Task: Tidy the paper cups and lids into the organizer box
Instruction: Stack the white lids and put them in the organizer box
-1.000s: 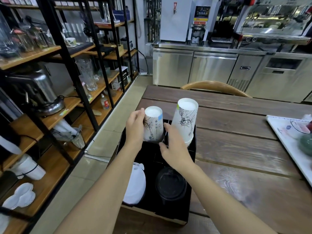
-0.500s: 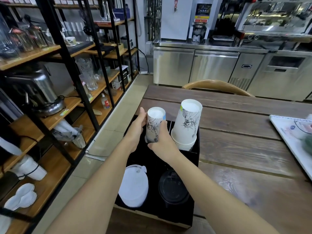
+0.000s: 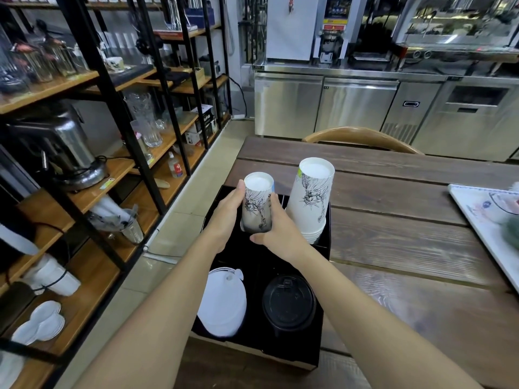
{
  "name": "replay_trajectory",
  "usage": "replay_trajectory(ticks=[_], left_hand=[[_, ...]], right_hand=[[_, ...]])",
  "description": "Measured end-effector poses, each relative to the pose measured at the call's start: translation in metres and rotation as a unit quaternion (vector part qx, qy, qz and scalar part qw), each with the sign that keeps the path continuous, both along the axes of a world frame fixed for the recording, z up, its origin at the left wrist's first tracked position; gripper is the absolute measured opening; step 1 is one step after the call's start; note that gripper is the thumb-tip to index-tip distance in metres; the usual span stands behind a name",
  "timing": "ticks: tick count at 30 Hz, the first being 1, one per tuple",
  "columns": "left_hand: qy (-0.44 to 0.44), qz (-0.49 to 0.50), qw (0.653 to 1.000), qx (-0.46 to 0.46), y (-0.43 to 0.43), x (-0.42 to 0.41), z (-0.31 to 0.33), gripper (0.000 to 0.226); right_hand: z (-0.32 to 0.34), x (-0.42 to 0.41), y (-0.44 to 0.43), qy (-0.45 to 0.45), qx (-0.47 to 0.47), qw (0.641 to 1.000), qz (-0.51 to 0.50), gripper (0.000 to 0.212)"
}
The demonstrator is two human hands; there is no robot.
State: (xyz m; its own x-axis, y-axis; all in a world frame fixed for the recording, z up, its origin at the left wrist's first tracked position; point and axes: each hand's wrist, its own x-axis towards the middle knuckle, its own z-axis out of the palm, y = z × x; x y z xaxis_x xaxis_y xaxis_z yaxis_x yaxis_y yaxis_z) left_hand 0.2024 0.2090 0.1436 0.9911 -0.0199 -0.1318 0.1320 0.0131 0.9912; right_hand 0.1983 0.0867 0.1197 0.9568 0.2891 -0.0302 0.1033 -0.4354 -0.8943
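A black organizer box (image 3: 320,343) sits at the left end of the wooden table. In its far left compartment stands an upside-down stack of small printed paper cups (image 3: 257,202). My left hand (image 3: 227,217) presses its left side and my right hand (image 3: 276,230) wraps its lower right side. A taller upside-down stack of printed cups (image 3: 310,199) fills the far right compartment. White lids (image 3: 223,301) lie tilted in the near left compartment, black lids (image 3: 289,303) in the near right one.
A white tray (image 3: 477,217) with items lies at the table's right edge. A wooden chair back (image 3: 362,137) stands behind the table. Black-framed shelves (image 3: 112,113) with glassware and appliances line the left. Steel counters fill the back.
The small cup stack now stands more upright in its compartment. My right hand has closed around its lower side, and my left hand stays on its left side.
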Motion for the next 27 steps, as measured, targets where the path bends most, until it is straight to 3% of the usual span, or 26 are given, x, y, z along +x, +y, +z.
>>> replay_trajectory(ticks=[4,6,8,13,18,23,27], left_hand=[[-0.023,0.062,0.998,-0.009,-0.003,-0.011,-0.003,0.027],[-0.064,0.165,0.983,0.050,-0.005,-0.017,-0.007,0.025],[-0.099,0.240,0.957,0.129,-0.008,-0.027,-0.014,0.024],[-0.090,0.125,0.969,0.195,-0.030,-0.053,-0.031,0.009],[0.001,0.040,0.973,0.227,-0.053,-0.075,-0.050,0.024],[0.052,0.050,0.971,0.227,-0.066,-0.093,-0.060,0.038],[0.082,0.074,0.970,0.217,-0.069,-0.100,-0.069,0.040]], right_hand=[[0.004,-0.004,-0.001,-0.032,0.048,0.998,-0.039,0.060],[0.008,-0.012,-0.006,-0.043,0.053,0.995,-0.073,0.040],[0.005,-0.020,-0.013,-0.049,0.033,0.993,-0.104,0.035],[-0.012,-0.044,-0.036,-0.019,0.005,0.988,-0.150,0.025],[-0.028,-0.070,-0.053,0.008,-0.048,0.988,-0.147,0.028],[-0.035,-0.094,-0.063,0.027,-0.065,0.988,-0.136,0.049],[-0.036,-0.106,-0.071,0.039,-0.086,0.988,-0.123,0.049]])
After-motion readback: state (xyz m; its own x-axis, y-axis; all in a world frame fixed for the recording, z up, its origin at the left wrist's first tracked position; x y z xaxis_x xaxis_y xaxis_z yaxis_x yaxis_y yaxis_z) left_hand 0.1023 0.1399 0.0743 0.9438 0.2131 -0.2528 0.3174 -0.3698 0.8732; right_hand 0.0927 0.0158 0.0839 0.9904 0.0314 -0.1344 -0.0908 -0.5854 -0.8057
